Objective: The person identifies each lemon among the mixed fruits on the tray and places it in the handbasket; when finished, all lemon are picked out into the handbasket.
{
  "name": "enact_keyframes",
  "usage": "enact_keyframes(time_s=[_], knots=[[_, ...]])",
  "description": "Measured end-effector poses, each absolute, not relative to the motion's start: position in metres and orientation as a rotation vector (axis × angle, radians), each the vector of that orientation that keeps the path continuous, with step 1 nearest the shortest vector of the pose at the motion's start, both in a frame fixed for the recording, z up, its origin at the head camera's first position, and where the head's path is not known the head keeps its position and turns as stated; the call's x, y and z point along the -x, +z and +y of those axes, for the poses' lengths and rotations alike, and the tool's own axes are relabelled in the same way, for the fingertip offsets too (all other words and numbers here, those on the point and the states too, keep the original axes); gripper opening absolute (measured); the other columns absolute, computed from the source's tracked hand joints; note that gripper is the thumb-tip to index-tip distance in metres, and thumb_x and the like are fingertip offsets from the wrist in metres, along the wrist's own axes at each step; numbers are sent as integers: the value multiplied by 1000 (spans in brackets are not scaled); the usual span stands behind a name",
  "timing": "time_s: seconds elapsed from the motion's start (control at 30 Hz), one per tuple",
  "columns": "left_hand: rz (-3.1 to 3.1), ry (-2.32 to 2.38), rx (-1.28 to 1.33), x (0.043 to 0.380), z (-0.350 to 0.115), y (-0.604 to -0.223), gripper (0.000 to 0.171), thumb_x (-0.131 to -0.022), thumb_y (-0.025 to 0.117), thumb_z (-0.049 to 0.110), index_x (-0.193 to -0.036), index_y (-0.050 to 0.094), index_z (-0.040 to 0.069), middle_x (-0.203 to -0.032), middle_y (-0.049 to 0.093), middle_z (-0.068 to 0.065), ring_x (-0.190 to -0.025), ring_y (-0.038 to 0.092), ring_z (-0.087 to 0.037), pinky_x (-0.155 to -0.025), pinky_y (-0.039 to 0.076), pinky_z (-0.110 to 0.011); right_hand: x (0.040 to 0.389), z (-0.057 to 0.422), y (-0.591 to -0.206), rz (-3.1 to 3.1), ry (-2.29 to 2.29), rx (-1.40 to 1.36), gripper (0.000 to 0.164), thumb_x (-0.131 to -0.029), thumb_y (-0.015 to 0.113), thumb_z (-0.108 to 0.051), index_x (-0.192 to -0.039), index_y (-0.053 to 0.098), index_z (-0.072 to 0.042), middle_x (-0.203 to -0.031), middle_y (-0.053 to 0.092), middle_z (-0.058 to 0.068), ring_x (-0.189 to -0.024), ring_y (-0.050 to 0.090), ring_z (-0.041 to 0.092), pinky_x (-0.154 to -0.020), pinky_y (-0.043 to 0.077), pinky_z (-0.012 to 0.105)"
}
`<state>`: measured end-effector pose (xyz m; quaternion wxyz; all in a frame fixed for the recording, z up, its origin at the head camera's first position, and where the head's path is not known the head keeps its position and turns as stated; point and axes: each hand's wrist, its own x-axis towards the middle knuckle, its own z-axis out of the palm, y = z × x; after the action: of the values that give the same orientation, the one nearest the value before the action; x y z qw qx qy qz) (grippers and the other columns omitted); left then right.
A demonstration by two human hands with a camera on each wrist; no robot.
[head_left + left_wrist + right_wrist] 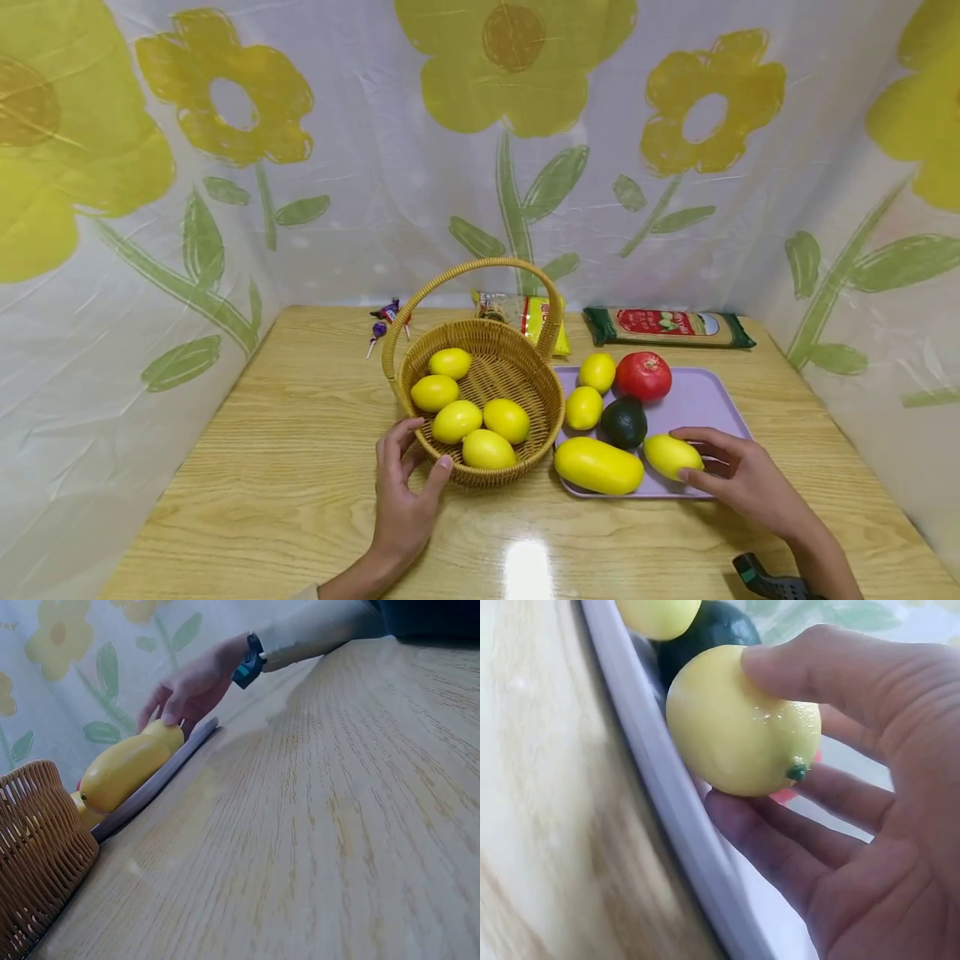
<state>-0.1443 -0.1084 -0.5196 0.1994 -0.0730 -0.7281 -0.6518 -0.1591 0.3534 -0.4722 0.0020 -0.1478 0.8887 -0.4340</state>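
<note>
Lemon sits pinched between thumb and fingers in my right hand, that grip at the lilac tray's near edge, beside an avocado. My left hand touches the wicker basket on the table; whether it grips, I can't tell.

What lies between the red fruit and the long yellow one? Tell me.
In the head view, the dark green fruit lies between the red fruit and the long yellow fruit.

Lemons are yellow, the wicker basket golden-brown, the tray lilac, the avocado dark green; yellow flowers pattern the white backdrop.
</note>
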Motion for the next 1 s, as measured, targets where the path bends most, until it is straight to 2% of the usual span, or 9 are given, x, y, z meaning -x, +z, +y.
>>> enact_keyframes(time_s=[0.1, 0.17, 0.3, 0.47, 0.63, 0.83, 1.0], knots=[[-2033, -1821, 211, 144, -108, -519, 59, -99, 75, 2, -152, 51, 11, -153, 41, -12, -146, 46, -46, -117, 51, -21, 158, 351, -465, 2782, -1408, 491, 44, -97, 84, -12, -139, 71, -7, -136, 74, 11, -111, 69, -1, -92, 62, 15], [-2033, -1818, 219, 144, -108, -519, 58, -100, 74, 3, -152, 51, 10, -154, 41, -11, -146, 46, -46, -116, 51, -21, 157, 349, -459, 2758, -1455, 514, 42, -99, 82, -9, -140, 70, -6, -135, 74, 5, -110, 71, 3, -92, 63, 17], [-2035, -1819, 218, 144, -108, -519, 59, -100, 75, 4, -153, 49, 2, -154, 41, -12, -146, 46, -45, -116, 50, -20, 159, 340, -442, 2704, -1456, 609, 41, -101, 79, -8, -142, 70, -10, -135, 74, -6, -112, 72, 7, -95, 63, 19], [-2035, -1823, 200, 144, -109, -519, 62, -98, 76, 4, -153, 47, -4, -154, 42, -13, -147, 46, -44, -116, 50, -19, 176, 316, -417, 2644, -1363, 824, 44, -100, 80, -8, -142, 71, -19, -139, 73, -1, -118, 71, 8, -100, 61, 19], [-2036, -1820, 195, 144, -109, -519, 63, -98, 76, 3, -153, 47, -4, -154, 42, -13, -147, 46, -44, -116, 50, -20, 202, 278, -401, 2580, -1315, 1007, 45, -99, 82, -9, -142, 72, -20, -139, 73, 4, -121, 72, 11, -103, 61, 23], [-2035, -1830, 186, 144, -108, -518, 62, -98, 76, 4, -153, 48, -2, -154, 42, -11, -147, 46, -44, -116, 50, -20, 229, 230, -396, 2617, -1166, 1132, 43, -99, 84, -20, -141, 73, -23, -139, 74, 0, -119, 72, 14, -99, 66, 37], [-2039, -1831, 182, 143, -108, -518, 62, -98, 76, 2, -153, 48, -2, -154, 42, -12, -148, 45, -41, -118, 49, -19, 241, 201, -399, 2646, -1035, 1181, 42, -98, 83, -20, -138, 73, -24, -138, 74, -9, -117, 69, 13, -102, 64, 47]])
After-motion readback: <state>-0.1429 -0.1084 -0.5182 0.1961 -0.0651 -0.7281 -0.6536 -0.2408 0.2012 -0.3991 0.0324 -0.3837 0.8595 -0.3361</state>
